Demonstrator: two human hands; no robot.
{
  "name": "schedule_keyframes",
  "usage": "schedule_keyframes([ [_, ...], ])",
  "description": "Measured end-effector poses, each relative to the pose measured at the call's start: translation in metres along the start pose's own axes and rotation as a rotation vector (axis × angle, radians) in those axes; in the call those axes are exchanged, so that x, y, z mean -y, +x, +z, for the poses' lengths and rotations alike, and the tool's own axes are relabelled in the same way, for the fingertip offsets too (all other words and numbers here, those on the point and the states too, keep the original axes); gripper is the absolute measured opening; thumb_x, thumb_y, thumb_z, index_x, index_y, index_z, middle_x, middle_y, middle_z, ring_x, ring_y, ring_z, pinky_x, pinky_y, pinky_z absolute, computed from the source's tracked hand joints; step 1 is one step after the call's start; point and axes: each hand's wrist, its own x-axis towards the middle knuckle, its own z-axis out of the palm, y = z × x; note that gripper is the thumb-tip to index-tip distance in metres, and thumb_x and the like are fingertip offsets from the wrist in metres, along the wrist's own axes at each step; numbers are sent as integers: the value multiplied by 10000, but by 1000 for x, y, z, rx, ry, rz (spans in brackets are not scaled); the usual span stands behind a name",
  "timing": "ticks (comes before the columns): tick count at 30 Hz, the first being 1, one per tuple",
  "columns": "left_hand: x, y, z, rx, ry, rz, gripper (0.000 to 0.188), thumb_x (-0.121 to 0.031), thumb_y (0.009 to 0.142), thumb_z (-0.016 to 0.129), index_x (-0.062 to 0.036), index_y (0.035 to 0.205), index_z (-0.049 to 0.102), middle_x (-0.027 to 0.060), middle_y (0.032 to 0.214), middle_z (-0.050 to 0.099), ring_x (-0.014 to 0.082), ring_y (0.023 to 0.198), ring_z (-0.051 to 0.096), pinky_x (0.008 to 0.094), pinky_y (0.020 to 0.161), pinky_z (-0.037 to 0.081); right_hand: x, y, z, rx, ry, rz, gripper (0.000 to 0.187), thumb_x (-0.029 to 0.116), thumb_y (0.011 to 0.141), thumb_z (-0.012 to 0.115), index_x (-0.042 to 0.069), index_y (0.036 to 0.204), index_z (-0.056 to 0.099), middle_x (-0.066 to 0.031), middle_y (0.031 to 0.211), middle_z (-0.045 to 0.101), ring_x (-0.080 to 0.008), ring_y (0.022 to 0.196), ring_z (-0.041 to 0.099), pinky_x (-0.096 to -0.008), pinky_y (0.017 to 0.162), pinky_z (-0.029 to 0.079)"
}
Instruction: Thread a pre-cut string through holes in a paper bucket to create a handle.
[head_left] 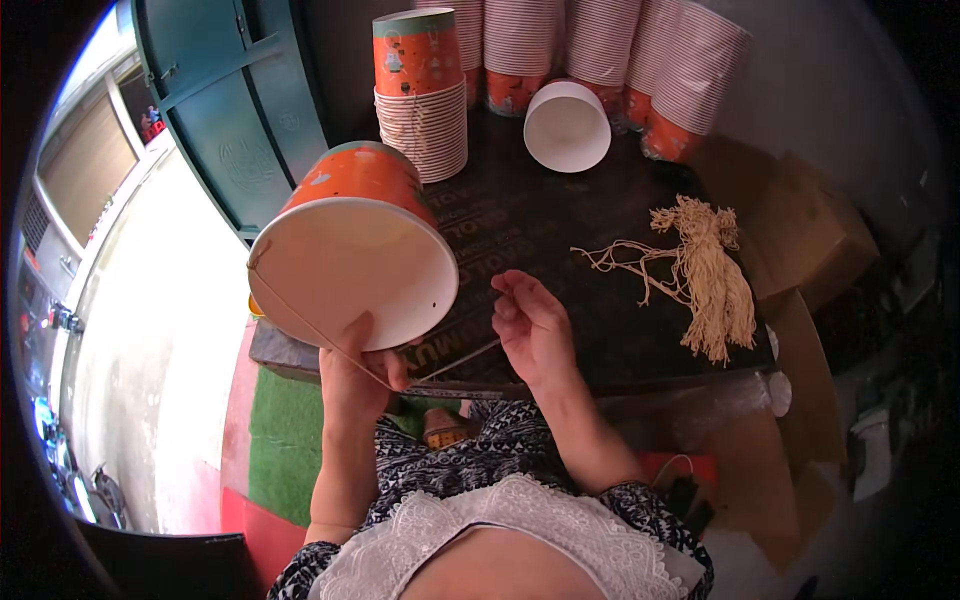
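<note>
Fingers of the left hand (350,378) grip the orange-and-green paper bucket (350,245); thin beige cord (456,362), pinched in the right hand (533,325), joins 1 side, the opposite hole (434,304) unthreaded.

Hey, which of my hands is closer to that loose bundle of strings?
Your right. The right hand is left of the bundle, not touching it; the left hand is farther left, at the bucket's lower rim.

street-front workshop or shop | teal door (235,120) | bright street (170,380) | bucket stacks (425,130) | cardboard box (822,225)
</note>
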Motion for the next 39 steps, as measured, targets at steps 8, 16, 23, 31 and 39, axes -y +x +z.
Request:
schedule_keyframes([
  [8, 15, 7, -17, 70, -33, 3, 373, -230, 905, 522, 76, 1111, 471, 238, 852, 625, 246, 521, 609, 247, 313, 440, 4, -10, 6, 37, -211, -25, 192, 102, 929, 500, 44, 1102, 561, -54, 904, 621, -36, 517, 366, -191, 424, 282],
  [16, 21, 7, -3, 24, -34, 25, 380, -195, 889, 500, 94, 1127, 437, 251, 796, 618, 222, 443, 570, 268, 292, 399, 8, -18, 14, 107, -505, -137, 453, 102, 939, 484, 54, 1355, 313, -96, 844, 618, -19, 491, 348, -178, 419, 280],
  [23, 31, 10, -4, 66, -121, -32, 341, -220, 896, 485, 57, 1095, 492, 181, 875, 625, 253, 628, 636, 276, 360, 484, 2, -25, 32, 53, -557, -161, 530, 62, 922, 496, 57, 1399, 263, -110, 929, 620, -21, 479, 360, -165, 414, 287],
  [31, 32, 7, 5, 268, -341, -229, 441, -195, 850, 474, 84, 1191, 463, 244, 1091, 592, 295, 819, 655, 297, 458, 546, 2, -27, 38, 186, -481, -166, 715, 1, 907, 452, 203, 1473, 66, -115, 1216, 519, -22, 481, 398, -166, 387, 344],
  [39, 38, 4, 9, 349, -588, -352, 401, -182, 842, 470, 86, 1138, 511, 256, 1073, 602, 368, 902, 638, 380, 627, 585, -4, -23, 36, 220, -449, -98, 736, 23, 914, 479, 213, 1474, 41, -121, 1231, 519, -15, 500, 439, -147, 372, 328],
])
